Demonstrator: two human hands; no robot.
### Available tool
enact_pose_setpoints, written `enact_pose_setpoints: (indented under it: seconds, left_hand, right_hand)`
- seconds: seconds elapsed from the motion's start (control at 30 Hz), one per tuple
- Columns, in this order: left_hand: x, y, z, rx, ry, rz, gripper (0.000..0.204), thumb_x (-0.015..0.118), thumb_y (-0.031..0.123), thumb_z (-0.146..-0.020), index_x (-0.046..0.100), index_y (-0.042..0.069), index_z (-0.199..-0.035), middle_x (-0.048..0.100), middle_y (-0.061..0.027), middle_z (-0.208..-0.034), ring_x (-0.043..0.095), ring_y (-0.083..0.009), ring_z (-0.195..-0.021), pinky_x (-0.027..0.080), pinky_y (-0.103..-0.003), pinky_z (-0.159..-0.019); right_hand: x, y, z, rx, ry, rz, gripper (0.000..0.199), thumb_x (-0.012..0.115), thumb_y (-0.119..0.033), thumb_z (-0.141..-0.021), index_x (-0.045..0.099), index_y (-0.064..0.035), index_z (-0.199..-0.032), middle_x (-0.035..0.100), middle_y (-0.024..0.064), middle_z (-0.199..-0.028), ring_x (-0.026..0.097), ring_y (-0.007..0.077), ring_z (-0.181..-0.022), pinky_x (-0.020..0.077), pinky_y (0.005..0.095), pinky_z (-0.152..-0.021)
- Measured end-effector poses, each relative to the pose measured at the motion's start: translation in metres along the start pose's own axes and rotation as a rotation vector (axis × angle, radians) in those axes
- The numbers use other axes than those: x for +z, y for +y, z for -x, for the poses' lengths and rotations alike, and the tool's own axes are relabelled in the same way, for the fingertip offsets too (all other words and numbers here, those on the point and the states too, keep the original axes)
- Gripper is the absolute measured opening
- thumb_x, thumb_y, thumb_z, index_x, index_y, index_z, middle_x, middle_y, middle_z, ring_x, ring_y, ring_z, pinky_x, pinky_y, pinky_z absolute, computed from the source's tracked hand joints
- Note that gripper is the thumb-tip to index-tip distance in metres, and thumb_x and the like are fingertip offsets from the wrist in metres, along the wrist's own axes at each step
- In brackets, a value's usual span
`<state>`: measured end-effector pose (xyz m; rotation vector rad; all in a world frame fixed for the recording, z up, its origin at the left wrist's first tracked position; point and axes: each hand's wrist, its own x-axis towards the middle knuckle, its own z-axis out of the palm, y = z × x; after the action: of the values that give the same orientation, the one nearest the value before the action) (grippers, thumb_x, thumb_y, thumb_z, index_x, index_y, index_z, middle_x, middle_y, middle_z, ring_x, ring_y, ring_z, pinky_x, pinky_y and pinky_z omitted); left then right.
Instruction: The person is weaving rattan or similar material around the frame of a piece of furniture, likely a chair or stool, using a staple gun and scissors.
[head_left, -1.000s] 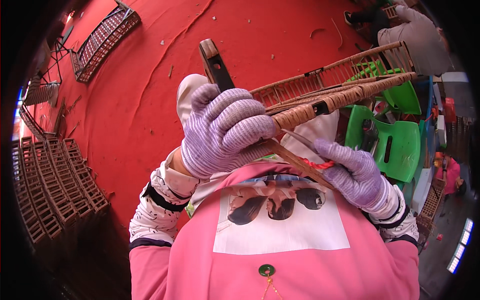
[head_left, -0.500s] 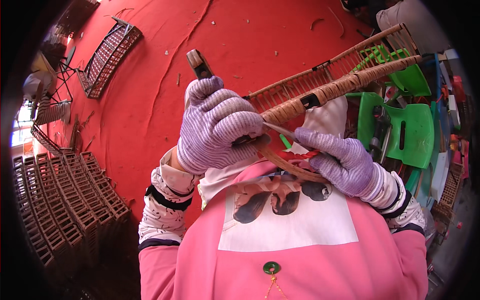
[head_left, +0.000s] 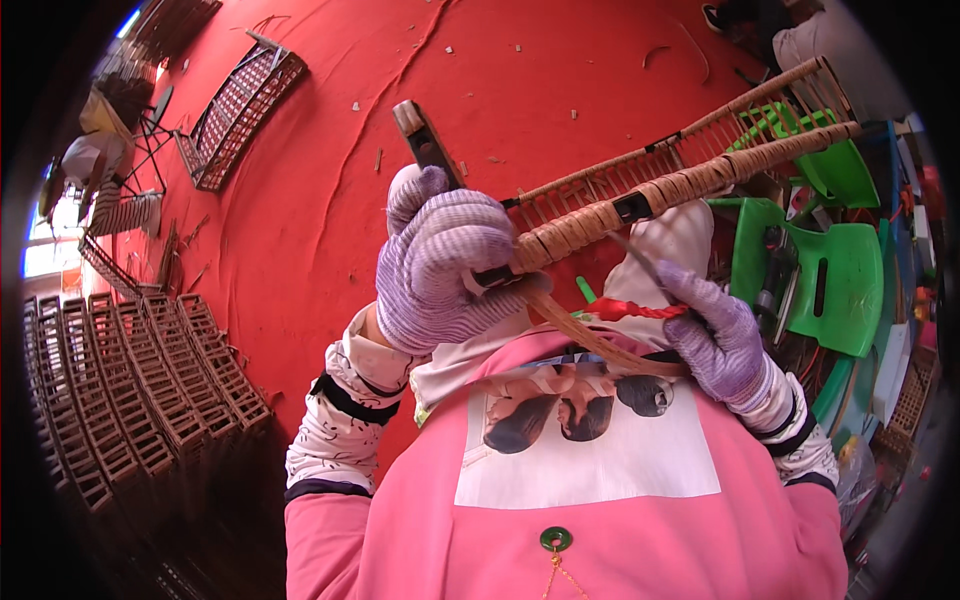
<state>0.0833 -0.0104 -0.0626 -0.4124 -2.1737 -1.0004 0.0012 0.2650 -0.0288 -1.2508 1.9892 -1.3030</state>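
The left hand (head_left: 445, 268), in a purple striped knit glove, is clenched around the near end of a rattan-wrapped frame bar (head_left: 640, 205), with its fingers curled over the wound cane where the wrapping ends. The dark handle of a tool (head_left: 425, 145) sticks up and away from the top of this fist, so the same hand grasps both the bar and the tool. Just below the fist a loose cane strip (head_left: 590, 338) runs out toward the other hand. The right hand (head_left: 715, 340), gloved alike, sits lower and to the right of the fist, its fingers closed on the far end of that strip and on a thin red-handled tool (head_left: 625, 311) lying between the two hands. The tool's slim metal tip points up toward the bar.

From the fist the wrapped bar runs up and to the right, with a second parallel rail (head_left: 690, 135) and slats behind it forming a woven frame. Beyond the right hand stand green plastic chairs (head_left: 840, 270). Below both hands is the person's pink top (head_left: 560, 530) with white patterned sleeves.

The floor (head_left: 330, 200) behind the grip is a red cloth or mat, littered with small cane scraps. Far to the left of the fist a flat lattice panel (head_left: 235, 115) lies on it, and a row of stacked lattice frames (head_left: 130, 390) lies lower left.
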Motion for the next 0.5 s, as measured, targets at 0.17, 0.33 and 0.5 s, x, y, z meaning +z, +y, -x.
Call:
enact_pose_setpoints:
  seconds: [0.17, 0.33, 0.5]
  left_hand:
    - [-0.005, 0.003, -0.016, 0.04, 0.016, -0.063, 0.042, 0.084, 0.024, -0.055, 0.054, 0.016, -0.084, 0.058, -0.0005, -0.083, 0.057, -0.0182, -0.073, 0.032, -0.041, -0.085]
    - [-0.002, 0.006, -0.033, 0.113, -0.17, -0.203, 0.046, 0.083, 0.022, -0.05, 0.048, 0.015, -0.078, 0.051, -0.0009, -0.073, 0.053, -0.0216, -0.07, 0.037, -0.042, -0.084]
    - [-0.007, 0.002, -0.033, 0.123, -0.246, -0.232, 0.044, 0.082, 0.017, -0.052, 0.049, 0.014, -0.081, 0.052, -0.0015, -0.074, 0.054, -0.0216, -0.068, 0.036, -0.044, -0.093]
  right_hand:
    - [-0.001, 0.029, 0.023, 0.085, 0.27, -0.027, 0.042, 0.054, -0.01, -0.09, 0.045, 0.0002, -0.129, 0.05, 0.0126, -0.13, 0.049, 0.0194, -0.115, 0.0369, 0.0329, -0.097]
    - [-0.015, 0.072, 0.041, 0.294, 0.534, -0.01, 0.04, 0.051, -0.006, -0.089, 0.045, 0.0052, -0.127, 0.051, 0.0162, -0.125, 0.05, 0.0221, -0.113, 0.0371, 0.0315, -0.097]
    - [-0.056, 0.183, 0.132, 0.51, 0.963, 0.356, 0.054, 0.064, -0.023, -0.081, 0.045, -0.0001, -0.126, 0.053, 0.0192, -0.118, 0.054, 0.0305, -0.107, 0.0405, 0.0357, -0.094]
